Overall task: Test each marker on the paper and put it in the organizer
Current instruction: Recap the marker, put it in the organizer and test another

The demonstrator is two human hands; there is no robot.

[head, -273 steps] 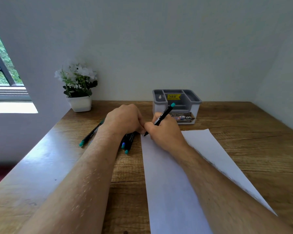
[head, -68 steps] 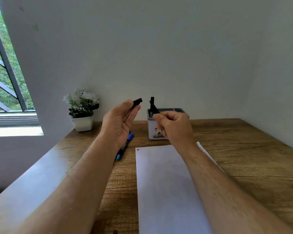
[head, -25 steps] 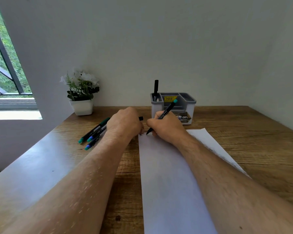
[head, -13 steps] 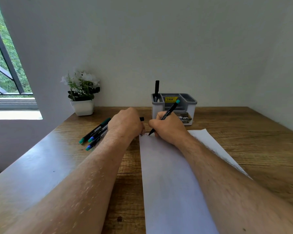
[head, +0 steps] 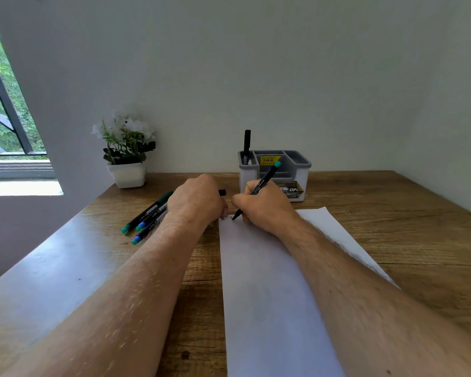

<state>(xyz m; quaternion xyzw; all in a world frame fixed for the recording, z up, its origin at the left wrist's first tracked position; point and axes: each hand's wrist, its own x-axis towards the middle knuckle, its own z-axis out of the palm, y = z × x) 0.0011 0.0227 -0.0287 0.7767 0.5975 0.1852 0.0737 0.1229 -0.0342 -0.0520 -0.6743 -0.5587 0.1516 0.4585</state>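
Marker pinched in right hand grip, tip on paper, left hand closed around cap

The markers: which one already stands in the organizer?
The black marker, upright in the organizer's left slot; the others lie on the table or are held.

Black teal-ended marker tilted, tip on white paper, grey organizer behind
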